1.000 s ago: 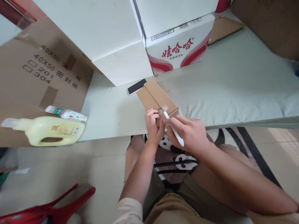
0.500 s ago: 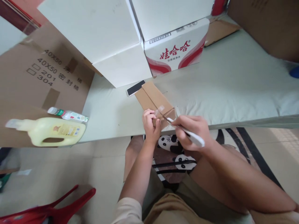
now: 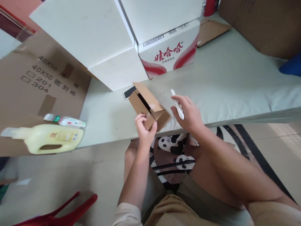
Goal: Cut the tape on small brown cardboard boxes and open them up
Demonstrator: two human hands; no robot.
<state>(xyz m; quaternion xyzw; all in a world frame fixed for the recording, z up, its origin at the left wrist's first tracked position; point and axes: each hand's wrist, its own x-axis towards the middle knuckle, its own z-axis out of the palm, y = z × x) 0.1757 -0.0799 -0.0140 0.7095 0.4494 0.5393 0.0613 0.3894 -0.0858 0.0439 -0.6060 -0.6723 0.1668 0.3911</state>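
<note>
A small brown cardboard box lies near the front edge of the pale green table. Its top flaps have parted and a dark gap shows between them. My left hand grips the box's near end from below. My right hand is just right of the box and holds a white utility knife, which points away from me above the table. A phone with a dark screen lies behind the box, partly hidden by it.
White cartons and a red-and-white printed carton stand at the back. A flat brown carton, a yellow jug and a small bottle lie at left. A red stool stands on the floor.
The knife has left the tape seam and moved right, away from the box. The box's top flaps have come apart. My left hand has tipped the box up at its near end.
</note>
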